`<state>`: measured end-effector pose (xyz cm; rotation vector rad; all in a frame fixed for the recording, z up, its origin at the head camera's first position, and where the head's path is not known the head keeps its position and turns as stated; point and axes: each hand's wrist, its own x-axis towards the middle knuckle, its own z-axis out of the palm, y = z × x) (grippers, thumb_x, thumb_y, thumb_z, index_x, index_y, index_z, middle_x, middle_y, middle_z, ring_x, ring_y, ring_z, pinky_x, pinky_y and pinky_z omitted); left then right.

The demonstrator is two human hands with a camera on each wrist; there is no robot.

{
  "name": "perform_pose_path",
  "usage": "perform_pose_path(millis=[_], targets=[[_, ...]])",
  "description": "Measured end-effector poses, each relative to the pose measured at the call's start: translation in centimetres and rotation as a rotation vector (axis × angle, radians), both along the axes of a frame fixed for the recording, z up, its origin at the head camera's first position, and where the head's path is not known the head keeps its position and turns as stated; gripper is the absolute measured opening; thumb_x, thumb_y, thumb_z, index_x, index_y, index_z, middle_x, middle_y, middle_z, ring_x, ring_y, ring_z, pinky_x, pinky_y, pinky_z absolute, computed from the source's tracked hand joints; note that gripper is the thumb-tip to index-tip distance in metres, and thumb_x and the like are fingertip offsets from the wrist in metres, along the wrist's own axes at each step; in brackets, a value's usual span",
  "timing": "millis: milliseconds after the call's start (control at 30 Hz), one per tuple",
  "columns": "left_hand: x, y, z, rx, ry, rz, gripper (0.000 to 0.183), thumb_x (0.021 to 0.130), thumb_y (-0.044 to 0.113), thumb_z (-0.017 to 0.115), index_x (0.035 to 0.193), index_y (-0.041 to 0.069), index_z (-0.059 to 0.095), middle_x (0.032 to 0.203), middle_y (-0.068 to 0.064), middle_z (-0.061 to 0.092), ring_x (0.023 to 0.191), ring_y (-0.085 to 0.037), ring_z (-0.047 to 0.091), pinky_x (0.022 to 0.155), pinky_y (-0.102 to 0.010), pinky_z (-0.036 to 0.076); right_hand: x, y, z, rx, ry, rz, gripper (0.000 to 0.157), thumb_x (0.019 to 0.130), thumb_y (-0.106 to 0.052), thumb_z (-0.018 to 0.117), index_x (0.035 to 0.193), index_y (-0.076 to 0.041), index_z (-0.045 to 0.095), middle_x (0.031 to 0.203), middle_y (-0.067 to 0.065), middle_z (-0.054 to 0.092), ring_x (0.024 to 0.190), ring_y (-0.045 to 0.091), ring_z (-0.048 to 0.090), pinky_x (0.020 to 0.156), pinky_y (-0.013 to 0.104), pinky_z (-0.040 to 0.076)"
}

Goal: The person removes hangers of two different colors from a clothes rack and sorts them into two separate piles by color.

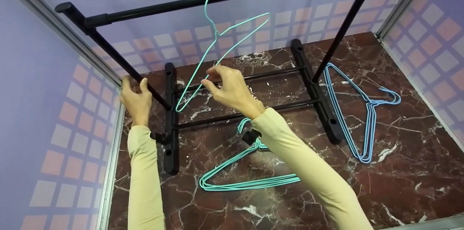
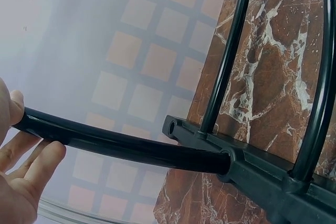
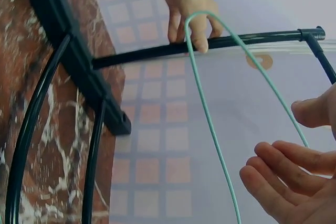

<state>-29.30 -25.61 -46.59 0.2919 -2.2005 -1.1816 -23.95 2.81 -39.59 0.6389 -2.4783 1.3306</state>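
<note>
A mint-green wire hanger point(image 1: 206, 7) hangs by its hook from the top bar point(image 1: 152, 11) of a black clothes rack, tilted in the head view. My right hand point(image 1: 232, 87) is at the hanger's lower wire, thumb and fingers apart. In the right wrist view, the wire point(image 3: 210, 124) runs down past these spread fingers point(image 3: 283, 169). My left hand point(image 1: 137, 96) grips the rack's left upright post point(image 1: 116, 56), thumb on one side and fingers on the other. The left wrist view shows the same post point(image 2: 126, 148) running into the rack's foot.
Several mint-green hangers point(image 1: 250, 184) lie stacked on the marbled floor before the rack, partly hidden by my right forearm. Several blue hangers point(image 1: 369, 125) lie beside the rack's right foot point(image 1: 319, 103). Purple patterned walls point(image 1: 47, 88) enclose the left, back and right.
</note>
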Motion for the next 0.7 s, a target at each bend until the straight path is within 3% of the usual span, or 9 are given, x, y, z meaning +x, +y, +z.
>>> perform_pose_path(millis=[300, 567, 700], targets=[[0.1, 0.1, -0.3, -0.014, 0.039, -0.005, 0.027, 0.093, 0.016, 0.071, 0.112, -0.001, 0.063, 0.102, -0.021, 0.07, 0.097, -0.038, 0.065, 0.092, -0.047, 0.047, -0.2, -2.4, 0.5, -0.244, -0.245, -0.073, 0.035, 0.095, -0.033, 0.07, 0.111, -0.002, 0.069, 0.1, 0.011, 0.077, 0.086, 0.017, 0.074, 0.076, 0.023, 0.057], [0.1, 0.2, -0.2, -0.019, 0.034, -0.009, 0.027, 0.094, 0.019, 0.07, 0.112, 0.0, 0.062, 0.099, -0.018, 0.072, 0.087, -0.032, 0.069, 0.081, -0.041, 0.05, -0.1, -2.6, 0.4, -0.257, -0.184, -0.149, 0.013, 0.091, -0.018, 0.073, 0.092, -0.005, 0.069, 0.084, 0.008, 0.076, 0.071, 0.015, 0.071, 0.067, 0.022, 0.054], [0.1, -0.2, -0.3, -0.025, 0.023, 0.006, 0.028, 0.094, 0.019, 0.07, 0.114, 0.0, 0.062, 0.101, -0.019, 0.071, 0.09, -0.035, 0.067, 0.085, -0.043, 0.049, 0.0, -2.1, 0.3, -0.243, -0.19, -0.156, 0.009, 0.089, -0.017, 0.072, 0.088, -0.008, 0.069, 0.08, 0.005, 0.075, 0.068, 0.013, 0.069, 0.066, 0.023, 0.052]])
